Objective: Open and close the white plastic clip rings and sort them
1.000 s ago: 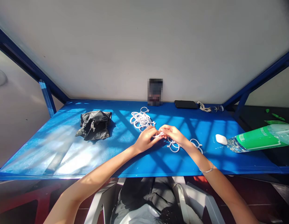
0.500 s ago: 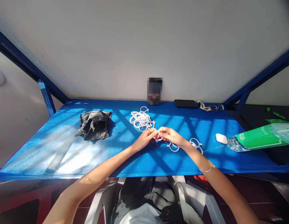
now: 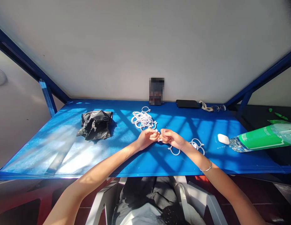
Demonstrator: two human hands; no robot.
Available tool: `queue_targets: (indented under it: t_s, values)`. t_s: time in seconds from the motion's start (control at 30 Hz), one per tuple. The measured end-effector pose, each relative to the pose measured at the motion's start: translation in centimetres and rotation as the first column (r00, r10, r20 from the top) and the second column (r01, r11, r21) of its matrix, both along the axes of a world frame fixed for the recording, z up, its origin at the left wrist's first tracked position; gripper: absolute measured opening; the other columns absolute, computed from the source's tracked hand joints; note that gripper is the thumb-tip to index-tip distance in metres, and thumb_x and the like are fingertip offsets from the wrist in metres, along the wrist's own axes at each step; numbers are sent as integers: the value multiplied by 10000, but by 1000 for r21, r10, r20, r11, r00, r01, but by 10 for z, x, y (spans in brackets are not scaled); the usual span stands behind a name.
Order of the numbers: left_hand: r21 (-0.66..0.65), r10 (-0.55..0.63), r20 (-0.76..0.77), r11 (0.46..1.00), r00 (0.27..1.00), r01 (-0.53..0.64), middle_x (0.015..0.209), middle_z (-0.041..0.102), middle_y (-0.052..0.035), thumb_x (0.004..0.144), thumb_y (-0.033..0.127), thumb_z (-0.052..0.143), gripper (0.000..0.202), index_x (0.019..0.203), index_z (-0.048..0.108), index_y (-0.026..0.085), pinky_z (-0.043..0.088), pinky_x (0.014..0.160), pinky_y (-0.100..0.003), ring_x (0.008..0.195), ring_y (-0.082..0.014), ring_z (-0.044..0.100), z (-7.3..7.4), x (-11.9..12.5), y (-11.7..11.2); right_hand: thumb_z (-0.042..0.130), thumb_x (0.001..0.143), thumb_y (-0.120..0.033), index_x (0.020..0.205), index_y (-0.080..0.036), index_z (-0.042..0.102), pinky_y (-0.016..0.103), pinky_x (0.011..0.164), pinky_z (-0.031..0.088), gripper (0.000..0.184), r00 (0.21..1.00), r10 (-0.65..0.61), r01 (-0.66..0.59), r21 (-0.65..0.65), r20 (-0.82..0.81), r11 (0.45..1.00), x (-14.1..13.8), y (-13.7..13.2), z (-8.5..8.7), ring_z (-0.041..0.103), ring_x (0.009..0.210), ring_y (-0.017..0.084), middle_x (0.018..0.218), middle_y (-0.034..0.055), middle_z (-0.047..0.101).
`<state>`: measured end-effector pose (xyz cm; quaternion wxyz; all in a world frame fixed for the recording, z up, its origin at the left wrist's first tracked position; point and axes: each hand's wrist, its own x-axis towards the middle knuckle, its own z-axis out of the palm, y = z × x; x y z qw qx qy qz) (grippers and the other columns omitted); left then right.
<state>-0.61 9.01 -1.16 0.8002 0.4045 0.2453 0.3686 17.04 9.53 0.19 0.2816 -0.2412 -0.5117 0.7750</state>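
Presently, your blue table point(image 3: 140, 167) is bearing a pile of white rings point(image 3: 142, 119), which is lying just beyond your left hand point(image 3: 147, 138). That hand is curling its fingers nearly closed, pinching a white ring point(image 3: 160, 140). Close beside it, your right hand point(image 3: 172, 138) is gripping the same ring in folded fingers. Between them, your fingers are hiding most of it.

Left hand point(image 3: 146, 138) beside curled right hand point(image 3: 173, 138)
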Motion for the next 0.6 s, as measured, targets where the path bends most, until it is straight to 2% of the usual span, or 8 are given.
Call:
queue_targets:
  t_s: [0.1,0.17,0.27,0.37,0.47,0.5,0.53,0.6]
  values:
    - [37,46,-17,998,999,-46,531,290,23,741,444,631,472,488,315,201,402,690,-315,597,-131,375,4,-2,1,682,826,-491,691,-189,500,255,476,220,377,997,-31,23,97,77,995,4,2,4,286,501,85,587,-52,388]
    - [173,140,-110,978,984,-120,559,379,1,794,442,588,419,522,393,190,408,693,-316,639,-153,443,8,-6,2,682,821,-461,874,-172,602,253,504,307,305,980,-83,37,241,183,970,11,5,10,398,556,101,713,-11,518]
    - [497,354,-279,849,893,-181,622,490,-29,884,443,488,392,596,505,177,406,672,-329,651,-170,480,14,-15,6,665,825,-386,1153,-200,593,289,598,439,384,915,-232,40,498,330,866,27,9,23,537,693,141,1055,64,605]
    - [756,570,-320,635,756,-159,679,527,-38,931,399,478,353,669,564,179,430,756,-363,715,-187,487,17,-27,12,635,832,-330,1158,-242,596,328,685,492,341,823,-316,-91,659,472,746,46,13,34,569,842,193,1165,79,581]
    - [968,826,-242,243,509,66,766,568,-66,960,289,456,268,739,564,184,453,896,-421,873,-231,524,16,-38,20,662,827,-333,1057,-261,620,396,896,502,245,750,-254,-310,665,610,680,59,14,36,553,1025,251,1129,67,587]
    - [975,882,-205,145,425,168,803,584,-79,964,251,442,242,769,570,184,461,909,-431,930,-246,534,15,-40,23,679,822,-344,1032,-263,618,438,1001,459,233,725,-230,-369,648,649,666,61,14,35,545,1066,264,1114,62,589]
    - [964,917,-184,98,354,248,844,598,-92,965,219,435,223,802,581,182,470,908,-432,981,-259,539,12,-43,26,694,817,-358,1006,-262,613,480,1092,387,227,700,-215,-414,633,681,654,62,14,33,539,1089,274,1088,58,593]
    - [930,959,-166,74,230,360,911,615,-116,969,183,427,212,846,599,173,485,867,-418,1041,-277,542,7,-47,31,708,812,-388,951,-250,600,536,1180,247,223,656,-200,-480,606,728,634,60,13,28,540,1081,278,1042,53,598]
